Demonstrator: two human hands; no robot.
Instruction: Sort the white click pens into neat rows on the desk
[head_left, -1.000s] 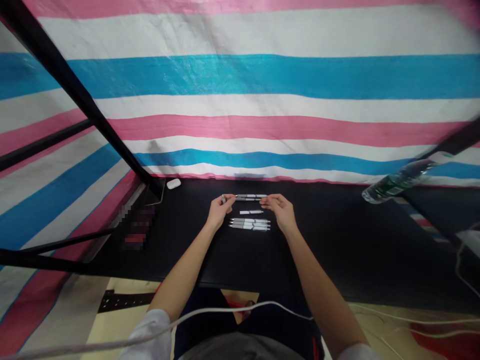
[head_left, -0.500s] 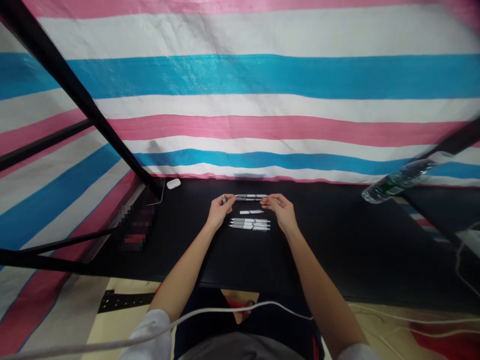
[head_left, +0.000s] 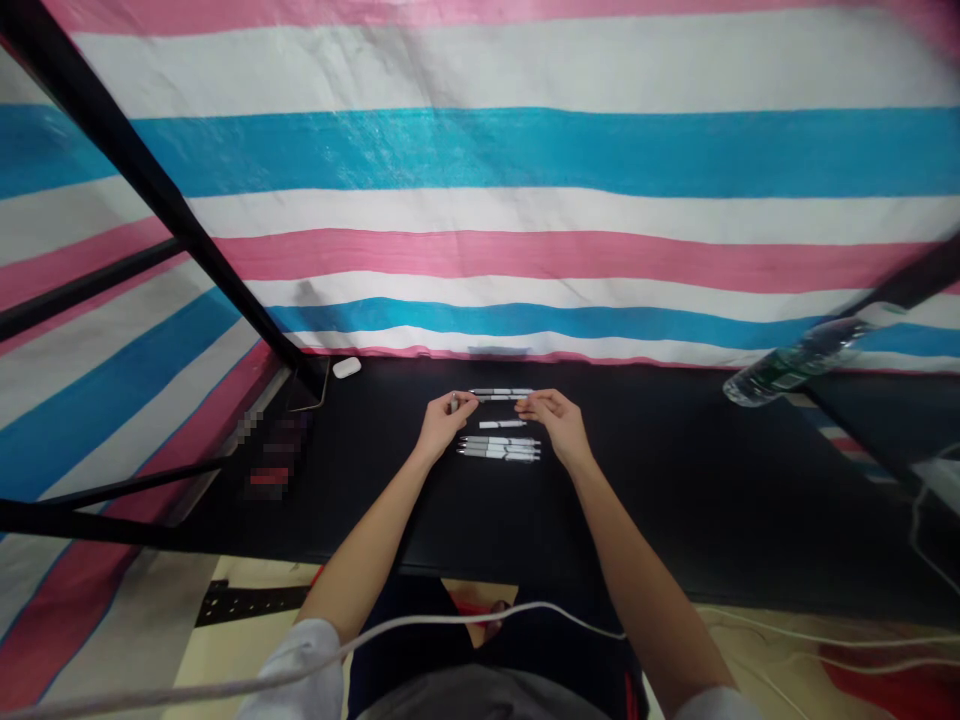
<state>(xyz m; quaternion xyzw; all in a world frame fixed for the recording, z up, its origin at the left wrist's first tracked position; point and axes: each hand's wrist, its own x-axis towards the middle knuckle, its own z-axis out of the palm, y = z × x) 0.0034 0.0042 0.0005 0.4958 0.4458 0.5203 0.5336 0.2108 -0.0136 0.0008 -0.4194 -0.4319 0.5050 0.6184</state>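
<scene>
My left hand point(head_left: 442, 424) is closed at the left end of the upper pens point(head_left: 504, 393), with a small grey piece point(head_left: 454, 403) showing between its fingers; it looks like part of a pen. Across from it, my right hand point(head_left: 562, 422) has its fingers pinched together just below the pens' right end. Whatever it holds, if anything, is too small to make out. Between the hands lies a short white pen barrel point(head_left: 501, 425). Nearer to me, several grey-and-white pens point(head_left: 499, 449) lie side by side, tips pointing left.
The black table point(head_left: 675, 500) meets a striped sheet point(head_left: 525, 150) at the back. A white earbud case point(head_left: 347, 368) sits at the back left. A clear bottle point(head_left: 795, 365) is at the right. A pale cable point(head_left: 465, 612) crosses before my body.
Both hands have shifted slightly toward me and closer together, off the ends of the upper pens. The pens on the table lie as before.
</scene>
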